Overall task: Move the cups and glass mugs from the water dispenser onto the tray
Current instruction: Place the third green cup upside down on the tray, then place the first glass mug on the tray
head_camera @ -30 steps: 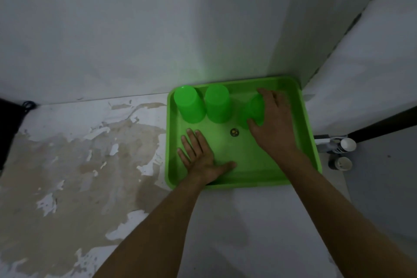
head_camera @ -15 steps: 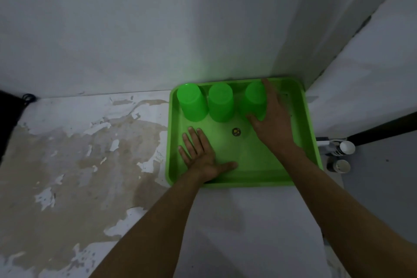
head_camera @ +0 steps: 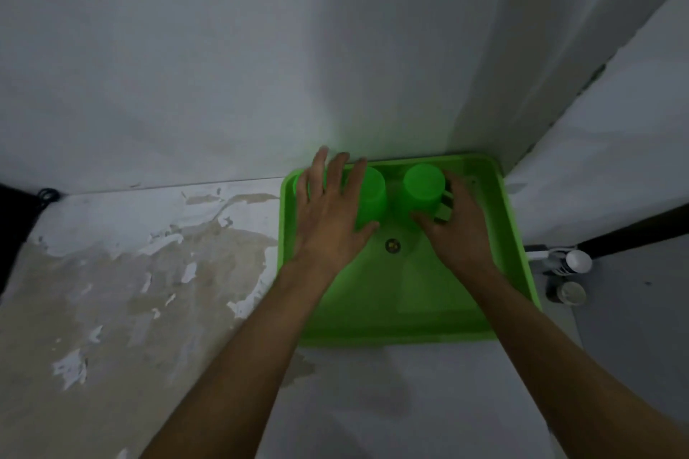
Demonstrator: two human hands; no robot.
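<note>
A bright green tray (head_camera: 519,235) sits in the corner where two walls meet. Three green plastic cups stand upside down in a row along its far side. My left hand (head_camera: 328,220) lies spread over the left cup (head_camera: 297,183), its thumb against the base of the middle cup (head_camera: 372,194). My right hand (head_camera: 458,232) wraps the right cup (head_camera: 423,184), thumb on its near side and fingers curled round its right side. No glass mugs or water dispenser are in view.
A small round mark (head_camera: 392,245) sits in the tray's middle. Two small white-capped containers (head_camera: 578,261) lie just right of the tray. The counter (head_camera: 149,272) to the left is peeling and stained. Walls close off the back and right.
My left hand has lifted off the tray floor and moved forward over the left and middle cups. My right hand has closed around the right cup.
</note>
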